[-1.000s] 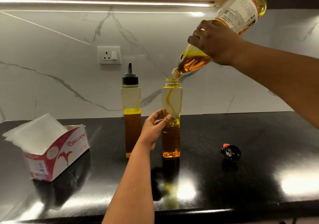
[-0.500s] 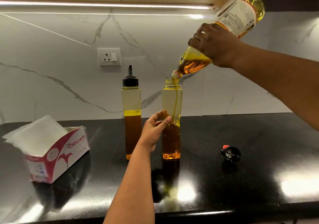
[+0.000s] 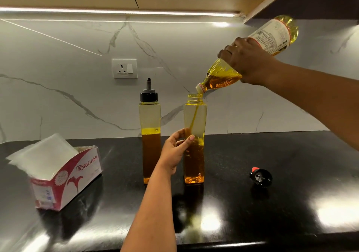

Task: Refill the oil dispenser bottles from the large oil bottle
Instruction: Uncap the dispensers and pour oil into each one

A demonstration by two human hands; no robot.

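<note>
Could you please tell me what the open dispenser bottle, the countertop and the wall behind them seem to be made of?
Open dispenser bottle: clear, glossy, probably plastic; the oil stream shows through its wall.
Countertop: black polished stone, perhaps granite; faintly speckled, mirroring the lights.
Wall: white panels with grey veins, marble or a marble-look slab; smooth, with a soft sheen and a visible joint line.

Glossy black stone countertop (image 3: 272,203), clear plastic dispenser bottle (image 3: 194,119), veined marble-look backsplash (image 3: 58,76), cardboard box (image 3: 66,179).
</note>
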